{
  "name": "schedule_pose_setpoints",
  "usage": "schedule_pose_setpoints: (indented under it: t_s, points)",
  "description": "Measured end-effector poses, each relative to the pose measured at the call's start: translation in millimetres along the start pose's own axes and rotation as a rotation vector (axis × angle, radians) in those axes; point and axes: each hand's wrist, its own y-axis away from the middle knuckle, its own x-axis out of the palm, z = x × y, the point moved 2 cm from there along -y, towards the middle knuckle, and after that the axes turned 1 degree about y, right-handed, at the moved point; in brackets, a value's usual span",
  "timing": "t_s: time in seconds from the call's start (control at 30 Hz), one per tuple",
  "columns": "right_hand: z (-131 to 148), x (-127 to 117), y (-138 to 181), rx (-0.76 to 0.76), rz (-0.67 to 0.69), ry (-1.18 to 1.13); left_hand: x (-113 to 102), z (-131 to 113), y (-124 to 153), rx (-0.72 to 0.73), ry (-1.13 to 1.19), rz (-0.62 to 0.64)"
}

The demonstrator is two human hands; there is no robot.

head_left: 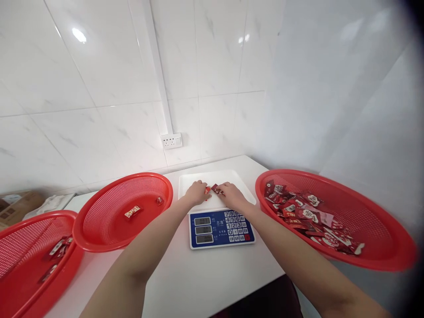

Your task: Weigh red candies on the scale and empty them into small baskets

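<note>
My left hand (197,193) pinches a red packet (207,191) and my right hand (232,195) a darker packet (215,188), both low over the scale tray (198,177). Red baskets (99,240) hug both sides, with free tabletop (205,274) up front.

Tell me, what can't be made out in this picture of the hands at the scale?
- Head view, scale's displays: too small to read.
- Head view, small packets: print too small; fingers of the left hand and right hand cover parts, so grip or mere touch is unclear.
- Head view, far-left basket: cut off by the left and bottom edges.
- Head view, right margin: dark and blurred.
</note>
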Motion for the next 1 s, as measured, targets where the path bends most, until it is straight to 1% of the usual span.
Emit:
schedule_pose_setpoints:
  t_s: [0.17,0.27,0.37,0.5,0.57,0.6,0.63,0.7,0.73,0.77,0.8,0.87,0.93,1.0]
  points:
    - [-0.6,-2.1,-1.2,0.025,-0.019,-0.175,0.3,1.5,-0.3,-0.081,0.094,-0.026]
    - [-2.4,-6.2,0.2,0.067,-0.038,-0.351,-6.7,6.9,5.3,-0.138,0.180,-0.068]
    - [-6.5,-12.5,3.1,0.132,-0.015,-0.595,-25.0,26.8,22.6,-0.215,0.270,-0.138]
    - [-10.0,-23.0,6.2,0.171,0.038,-0.922,-54.6,69.1,58.1,-0.343,0.387,-0.242]
    - [-5.8,-26.6,6.6,0.157,0.058,-1.041,-62.8,80.0,74.9,-0.374,0.490,-0.281]
    - [-1.2,-27.0,6.6,0.155,0.079,-1.115,-63.8,79.4,81.9,-0.375,0.558,-0.295]
    - [5.2,-26.4,6.9,0.159,0.102,-1.201,-62.6,74.2,87.9,-0.366,0.638,-0.301]
    - [23.1,-23.2,8.8,0.176,0.136,-1.354,-53.7,52.3,96.4,-0.329,0.834,-0.282]
    - [33.8,-20.9,10.9,0.178,0.146,-1.386,-46.6,37.4,99.0,-0.309,0.949,-0.253]
    - [45.1,-18.5,13.9,0.161,0.151,-1.365,-38.6,22.0,100.6,-0.293,1.074,-0.220]
    - [56.4,-16.3,17.7,0.112,0.151,-1.285,-30.1,7.4,101.4,-0.282,1.201,-0.177]
    - [76.4,-12.6,26.9,-0.041,0.125,-1.043,-14.6,-14.4,101.1,-0.283,1.427,-0.130]
    - [88.4,-10.1,35.6,-0.176,0.036,-0.816,-3.0,-23.8,99.6,-0.303,1.620,-0.121]
    - [91.4,-9.1,41.2,-0.217,-0.094,-0.714,4.6,-25.2,98.7,-0.320,1.784,-0.133]
